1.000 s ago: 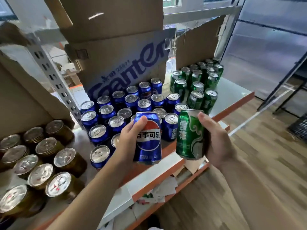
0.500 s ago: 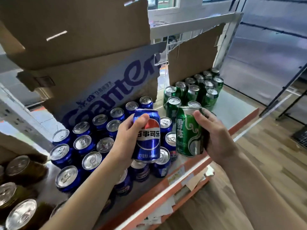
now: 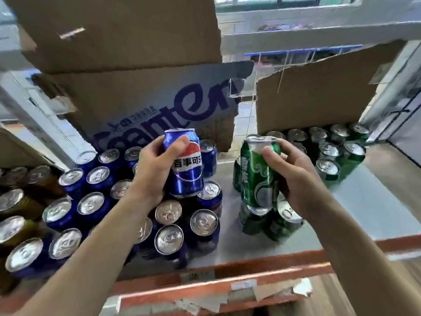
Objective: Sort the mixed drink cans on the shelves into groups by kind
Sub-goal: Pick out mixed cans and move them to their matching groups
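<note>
My left hand (image 3: 151, 174) grips a blue cola can (image 3: 188, 169) upright, raised above a cluster of blue cans (image 3: 91, 204) on the grey shelf (image 3: 369, 201). My right hand (image 3: 293, 176) grips a green soda can (image 3: 256, 179), held just above green cans standing at the shelf's front (image 3: 275, 224). More green cans (image 3: 330, 151) stand at the back right. Several gold cans (image 3: 13, 201) fill the far left.
A brown cardboard box (image 3: 141, 106) with blue lettering stands behind the blue cans, another cardboard piece (image 3: 319, 99) behind the green ones. An orange shelf rail (image 3: 227, 277) with torn labels runs along the front. Wooden floor lies at the lower right.
Both hands moved forward over the shelf with their cans and spread apart; the blue can now hangs over the blue group, the green one over the green group. The camera moved closer.
</note>
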Available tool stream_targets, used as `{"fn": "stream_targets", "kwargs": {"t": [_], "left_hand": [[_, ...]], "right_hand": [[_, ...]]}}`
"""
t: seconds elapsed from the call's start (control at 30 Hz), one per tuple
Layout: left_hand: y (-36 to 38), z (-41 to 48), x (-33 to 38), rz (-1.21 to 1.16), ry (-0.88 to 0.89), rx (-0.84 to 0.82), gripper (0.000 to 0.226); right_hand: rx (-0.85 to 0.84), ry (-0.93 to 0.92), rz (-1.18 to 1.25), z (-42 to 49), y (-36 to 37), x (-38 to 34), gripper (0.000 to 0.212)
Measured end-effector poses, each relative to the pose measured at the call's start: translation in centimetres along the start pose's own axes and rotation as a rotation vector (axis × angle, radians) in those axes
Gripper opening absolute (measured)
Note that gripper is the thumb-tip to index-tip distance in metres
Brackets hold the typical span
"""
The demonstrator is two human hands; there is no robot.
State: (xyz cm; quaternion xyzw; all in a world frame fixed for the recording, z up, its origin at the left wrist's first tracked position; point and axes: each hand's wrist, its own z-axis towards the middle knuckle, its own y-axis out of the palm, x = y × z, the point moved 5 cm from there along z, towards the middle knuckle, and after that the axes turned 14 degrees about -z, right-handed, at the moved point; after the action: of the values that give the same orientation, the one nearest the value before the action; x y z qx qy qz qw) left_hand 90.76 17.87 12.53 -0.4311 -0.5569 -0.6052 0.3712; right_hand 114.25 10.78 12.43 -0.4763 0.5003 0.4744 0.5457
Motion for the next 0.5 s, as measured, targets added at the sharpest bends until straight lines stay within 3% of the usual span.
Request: {"fn": "stream_targets", "kwargs": {"t": [0.17,0.3,0.5], "left_hand": [[1.0,-0.1,0.6,0.255,0.183,0.12,0.041],[1.9,0.4,0.3,0.44,0.224,0.128,0.056],[1.4,3.0,-0.4,0.656,0.248,0.163,0.056]], "right_hand": [[-0.105,0.005,0.014,1.4,-3.0,-0.5,0.027],[-0.099,0.01,0.024,2.2,-4.6,-0.5,0.025],[-0.073,0.017,0.05,2.8,-6.3,-0.2,0.014]]}}
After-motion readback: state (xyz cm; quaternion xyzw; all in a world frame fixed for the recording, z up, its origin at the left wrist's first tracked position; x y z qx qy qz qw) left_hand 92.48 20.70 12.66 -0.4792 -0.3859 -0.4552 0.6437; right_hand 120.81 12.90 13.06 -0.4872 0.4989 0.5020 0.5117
